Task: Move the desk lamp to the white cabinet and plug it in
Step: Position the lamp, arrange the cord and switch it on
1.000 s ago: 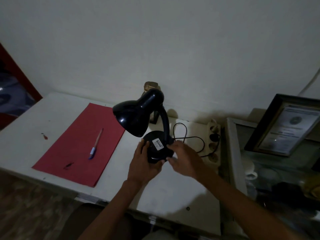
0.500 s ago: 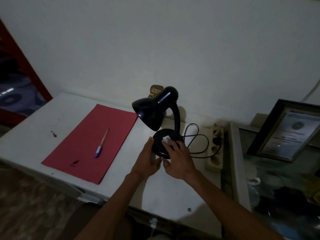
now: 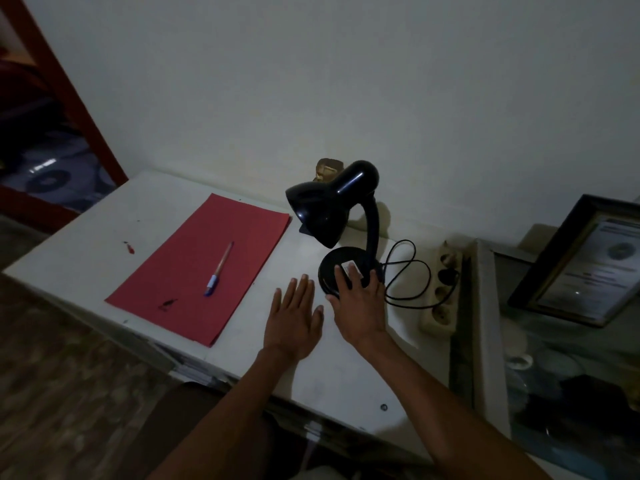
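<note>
Neither grip is closed: the left hand (image 3: 294,322) lies flat and open, palm down, fingers spread, on the white cabinet (image 3: 346,382) that serves as the desk, just left of the lamp base and not touching it. Beside it the right hand (image 3: 360,306) is also open, its fingers (image 3: 353,277) laid over the near right part of the round black base (image 3: 334,268) of the desk lamp (image 3: 332,209), partly covering a small white label (image 3: 349,266); it rests on the base without clasping it.

That lamp stands upright on the cabinet top, its curved neck rising from the back of the base and its black shade (image 3: 318,211) tilted down toward the left. From the base a black cord (image 3: 408,271) loops to the right and runs to a black plug (image 3: 446,275) seated in a cream power strip (image 3: 441,299) lying along the cabinet's right edge.

Well to the left, a red sheet of paper (image 3: 194,275) lies flat with a pen (image 3: 219,270) resting on it, blue cap toward the person. Behind the shade a small brownish object (image 3: 329,168) stands against the wall; what it is cannot be made out. At far right a dark framed certificate (image 3: 585,265) leans on a glass-topped surface (image 3: 519,341) beside the cabinet
</note>
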The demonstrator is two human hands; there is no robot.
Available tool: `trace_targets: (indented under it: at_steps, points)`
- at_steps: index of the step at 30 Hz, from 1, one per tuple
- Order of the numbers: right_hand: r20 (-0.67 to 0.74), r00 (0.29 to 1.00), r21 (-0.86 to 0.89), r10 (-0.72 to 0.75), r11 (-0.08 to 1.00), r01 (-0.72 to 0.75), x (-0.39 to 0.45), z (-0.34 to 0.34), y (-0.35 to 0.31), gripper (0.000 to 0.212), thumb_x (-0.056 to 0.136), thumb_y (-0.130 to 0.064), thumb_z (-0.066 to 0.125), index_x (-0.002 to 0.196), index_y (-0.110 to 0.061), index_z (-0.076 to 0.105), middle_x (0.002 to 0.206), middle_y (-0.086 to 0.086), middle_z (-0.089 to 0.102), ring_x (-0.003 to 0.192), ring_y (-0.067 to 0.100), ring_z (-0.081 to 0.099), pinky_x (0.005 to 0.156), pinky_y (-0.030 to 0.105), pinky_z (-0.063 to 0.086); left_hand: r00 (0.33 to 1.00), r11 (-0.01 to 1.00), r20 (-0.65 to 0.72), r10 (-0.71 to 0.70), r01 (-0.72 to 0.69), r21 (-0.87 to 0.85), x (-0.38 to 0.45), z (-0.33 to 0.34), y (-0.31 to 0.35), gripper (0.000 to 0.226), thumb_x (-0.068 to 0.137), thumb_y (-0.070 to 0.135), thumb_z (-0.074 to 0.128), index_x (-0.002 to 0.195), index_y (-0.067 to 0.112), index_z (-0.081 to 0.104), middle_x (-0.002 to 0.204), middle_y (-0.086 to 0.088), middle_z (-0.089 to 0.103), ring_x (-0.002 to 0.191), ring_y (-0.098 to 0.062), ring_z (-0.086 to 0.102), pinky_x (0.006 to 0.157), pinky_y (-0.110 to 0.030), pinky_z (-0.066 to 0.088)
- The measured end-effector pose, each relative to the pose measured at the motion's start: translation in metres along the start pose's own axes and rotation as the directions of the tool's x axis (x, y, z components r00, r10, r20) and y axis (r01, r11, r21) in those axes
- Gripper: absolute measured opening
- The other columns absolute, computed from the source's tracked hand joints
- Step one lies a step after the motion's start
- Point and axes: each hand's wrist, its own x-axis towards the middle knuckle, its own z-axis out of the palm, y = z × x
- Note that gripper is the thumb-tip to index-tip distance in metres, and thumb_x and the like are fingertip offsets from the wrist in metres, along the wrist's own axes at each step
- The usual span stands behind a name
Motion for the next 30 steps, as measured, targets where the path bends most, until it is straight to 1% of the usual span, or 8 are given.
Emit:
trace_targets:
  at_steps: [11,13,14,15,16,18,20,30]
  points:
    - [0.064,0.998,-0.046,0.027,0.999,-0.024,0.013,-0.004,0.015,0.065,0.104,-0.047,0.037,0.161,-0.025,0.013,0.169,0.006,0.009,0.15,0.048,0.009,0.121,0.061,0.015,1.0,1.0,0.001,0.01,-0.01,-0.005,0.002,0.001,-0.001,0.063,0.103,0.048,0.017,0.159,0.02,0.008,0.166,0.004,0.001,0.155,-0.016,-0.002,0.127,-0.045,0.001]
    - [0.087,0.996,-0.108,-0.013,0.994,0.023,0.013,-0.004,0.014,0.059,0.103,-0.04,0.04,0.158,-0.025,0.024,0.168,0.006,0.01,0.149,0.05,0.012,0.119,0.065,0.018,0.999,1.0,-0.041,0.021,-0.02,0.009,-0.001,-0.003,0.002,0.05,0.1,0.04,0.028,0.147,0.027,0.036,0.16,0.004,0.031,0.149,-0.019,0.028,0.122,-0.045,0.016]
    - [0.095,0.995,-0.139,-0.033,0.989,0.046,0.013,-0.004,0.013,0.057,0.103,-0.037,0.04,0.157,-0.025,0.027,0.167,0.007,0.011,0.148,0.05,0.014,0.117,0.066,0.019,0.997,0.999,-0.07,0.025,-0.021,0.046,-0.003,-0.005,0.004,0.036,0.096,0.036,0.033,0.129,0.03,0.048,0.147,0.004,0.051,0.134,-0.021,0.045,0.114,-0.043,0.024]
    - [0.092,0.995,-0.143,-0.034,0.989,0.047,0.013,-0.004,0.013,0.057,0.103,-0.036,0.04,0.157,-0.025,0.027,0.167,0.007,0.013,0.148,0.05,0.016,0.117,0.066,0.02,0.996,0.997,-0.083,0.028,-0.022,0.071,-0.003,-0.005,0.004,0.029,0.094,0.034,0.036,0.119,0.031,0.05,0.137,0.004,0.058,0.125,-0.021,0.05,0.11,-0.043,0.026]
    - [0.082,0.997,-0.125,-0.014,0.992,0.024,0.012,-0.006,0.013,0.059,0.103,-0.037,0.041,0.158,-0.024,0.024,0.166,0.009,0.015,0.147,0.05,0.018,0.117,0.065,0.021,0.997,1.0,-0.075,0.015,-0.013,0.024,-0.003,-0.006,0.006,0.036,0.094,0.035,0.036,0.127,0.03,0.05,0.144,0.005,0.054,0.132,-0.021,0.047,0.113,-0.044,0.023]
    - [0.054,0.998,-0.065,0.03,0.998,-0.026,0.011,-0.008,0.011,0.065,0.102,-0.041,0.045,0.159,-0.024,0.018,0.164,0.01,0.018,0.146,0.05,0.022,0.117,0.062,0.022,0.999,0.998,-0.023,-0.037,0.036,-0.056,-0.001,-0.006,0.005,0.06,0.096,0.039,0.031,0.153,0.022,0.03,0.163,0.003,0.026,0.153,-0.018,0.019,0.125,-0.045,0.006]
    - [0.045,0.998,-0.047,0.038,0.998,-0.035,0.01,-0.008,0.011,0.068,0.101,-0.041,0.047,0.16,-0.025,0.016,0.165,0.01,0.017,0.146,0.049,0.021,0.118,0.061,0.022,0.999,0.999,-0.032,-0.032,0.031,-0.025,0.0,-0.004,0.004,0.065,0.1,0.043,0.025,0.159,0.02,0.013,0.168,0.004,0.008,0.155,-0.015,0.004,0.127,-0.045,-0.002]
    - [0.077,0.997,-0.072,0.011,0.997,-0.005,0.01,-0.009,0.012,0.06,0.103,-0.04,0.041,0.158,-0.027,0.022,0.167,0.009,0.01,0.148,0.05,0.015,0.119,0.063,0.019,1.0,0.999,-0.013,-0.009,0.009,-0.032,-0.004,-0.013,0.005,0.063,0.102,0.041,0.025,0.159,0.019,0.01,0.168,0.004,0.005,0.155,-0.014,0.0,0.127,-0.043,-0.001]
